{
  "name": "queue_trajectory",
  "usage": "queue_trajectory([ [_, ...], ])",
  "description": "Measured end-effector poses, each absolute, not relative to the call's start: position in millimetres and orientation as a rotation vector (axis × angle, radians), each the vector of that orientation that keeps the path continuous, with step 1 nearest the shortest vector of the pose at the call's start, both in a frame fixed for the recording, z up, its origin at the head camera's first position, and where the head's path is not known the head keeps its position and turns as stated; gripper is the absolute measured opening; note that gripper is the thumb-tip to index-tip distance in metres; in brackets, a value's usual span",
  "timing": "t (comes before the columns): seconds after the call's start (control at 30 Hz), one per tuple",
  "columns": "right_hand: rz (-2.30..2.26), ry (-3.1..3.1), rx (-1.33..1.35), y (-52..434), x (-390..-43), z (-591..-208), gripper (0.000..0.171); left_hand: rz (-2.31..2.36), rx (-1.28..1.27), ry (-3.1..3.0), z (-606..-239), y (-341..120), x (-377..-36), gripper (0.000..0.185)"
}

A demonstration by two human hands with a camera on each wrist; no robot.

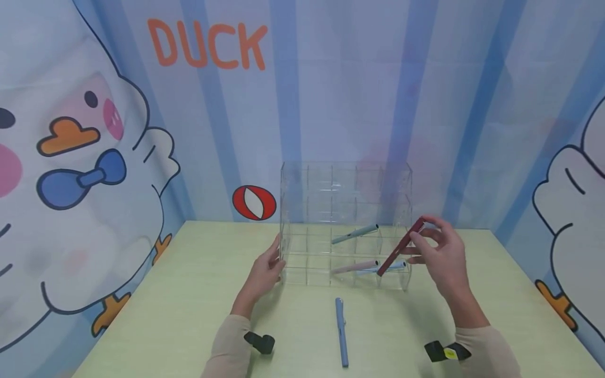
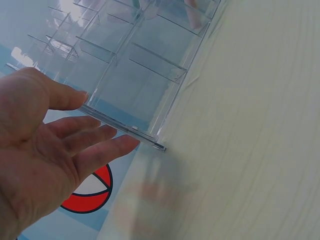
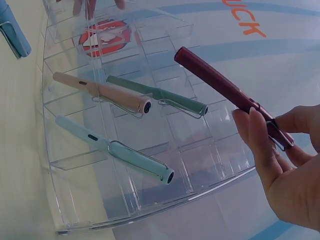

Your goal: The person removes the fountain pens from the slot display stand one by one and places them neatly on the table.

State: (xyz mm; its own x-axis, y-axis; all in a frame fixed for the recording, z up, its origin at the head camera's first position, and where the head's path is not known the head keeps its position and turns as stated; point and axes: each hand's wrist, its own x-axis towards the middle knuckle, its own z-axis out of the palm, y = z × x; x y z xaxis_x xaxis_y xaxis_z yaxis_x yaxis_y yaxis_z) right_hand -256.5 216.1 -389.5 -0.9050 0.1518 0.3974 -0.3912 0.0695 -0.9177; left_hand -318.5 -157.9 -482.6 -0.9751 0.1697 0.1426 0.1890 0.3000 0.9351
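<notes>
My right hand [image 1: 446, 257] pinches a dark red pen [image 3: 215, 80] near its clip end, thumb on one side and fingertips on the other. The pen tilts in front of the right side of a clear acrylic rack [image 1: 295, 269] with rows of compartments. My left hand [image 2: 50, 125] rests against the rack's left side panel, thumb at the edge and fingers extended along the outside. In the rack lie a green pen [image 3: 170, 97], a pink pen [image 3: 115, 95] below it, and a light blue pen [image 3: 135, 157] beside the pink one.
A blue pen [image 1: 341, 333] lies on the pale table [image 1: 189, 315] in front of the rack, between my forearms. Behind the rack hangs a blue striped curtain [image 1: 331, 79] with duck figures and lettering.
</notes>
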Motion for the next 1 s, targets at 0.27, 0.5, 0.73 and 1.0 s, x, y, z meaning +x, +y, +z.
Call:
queue_trajectory([
  [0.27,1.952,-2.232,0.221,221.9,-254.7,-387.2,0.051,-1.812,-0.324,-2.536,-478.6,-156.0,-316.4,0.073],
  [0.5,2.011,-2.436,0.198,226.9,-253.2,-382.0,0.059,-1.812,-0.328,-2.532,-477.5,-155.8,-317.2,0.073],
  [0.73,2.070,-2.579,0.252,229.1,-256.9,-386.9,0.058,-1.804,-0.310,-2.540,-480.7,-156.7,-319.1,0.073],
  [1.0,2.145,-2.618,0.344,225.1,-260.8,-393.5,0.056,-1.799,-0.311,-2.535,-482.0,-156.5,-318.2,0.073],
])
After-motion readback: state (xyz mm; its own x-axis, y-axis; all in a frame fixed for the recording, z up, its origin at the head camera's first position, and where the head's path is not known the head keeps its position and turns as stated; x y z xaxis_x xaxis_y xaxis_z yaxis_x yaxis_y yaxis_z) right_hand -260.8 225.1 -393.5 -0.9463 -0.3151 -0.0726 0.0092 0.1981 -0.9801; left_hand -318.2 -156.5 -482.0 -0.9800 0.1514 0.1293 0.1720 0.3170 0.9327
